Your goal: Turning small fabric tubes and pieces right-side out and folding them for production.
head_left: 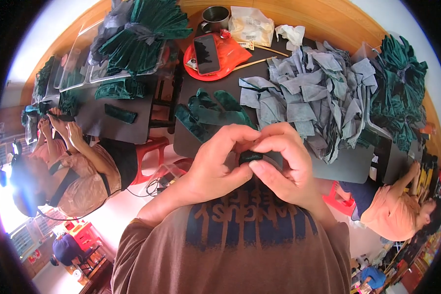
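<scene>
Dark fabric piece (250, 157) at near centre, by the worktop (335, 171), clamped in fingers of left hand (218, 164) and right hand (289, 164); uneven pinch could twist it, slack grip drop it

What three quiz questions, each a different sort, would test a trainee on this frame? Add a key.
1. True or false: the pile of grey fabric strips lies to the right of the phone.
2. Multiple choice: how is the small dark piece held?
A. By one hand
B. By both hands
C. By neither hand
3. Short answer: what colour is the round plate partly covered by the phone?

Key:
1. True.
2. B: the left hand and the right hand both have fingers on it.
3. Red.
</scene>
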